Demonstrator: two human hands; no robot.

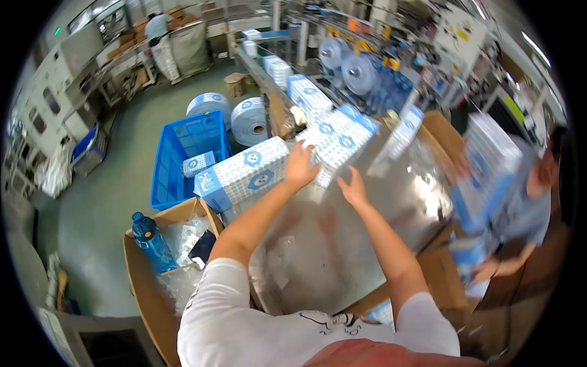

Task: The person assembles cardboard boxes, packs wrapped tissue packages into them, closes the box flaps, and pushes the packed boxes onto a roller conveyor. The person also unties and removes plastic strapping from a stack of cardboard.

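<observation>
Over the metal table point(324, 263) both of my hands reach forward with fingers apart. My left hand point(301, 165) lies at the right end of a long blue-and-white printed pack point(247, 168); whether it presses on that pack is hard to tell. My right hand point(354, 188) is just below a second printed pack point(339, 137), with nothing in its fingers. More such packs point(307, 96) stand in a row behind, towards the conveyor point(254, 64). A narrower pack point(405, 128) is tilted to the right of the second one.
A blue crate point(164, 174) with a small pack and large film rolls point(249, 122) are at the left. Nearer, a carton point(142, 284) holds a blue bottle point(153, 241). At the right a co-worker point(526, 202) handles packs beside an open carton point(441, 275).
</observation>
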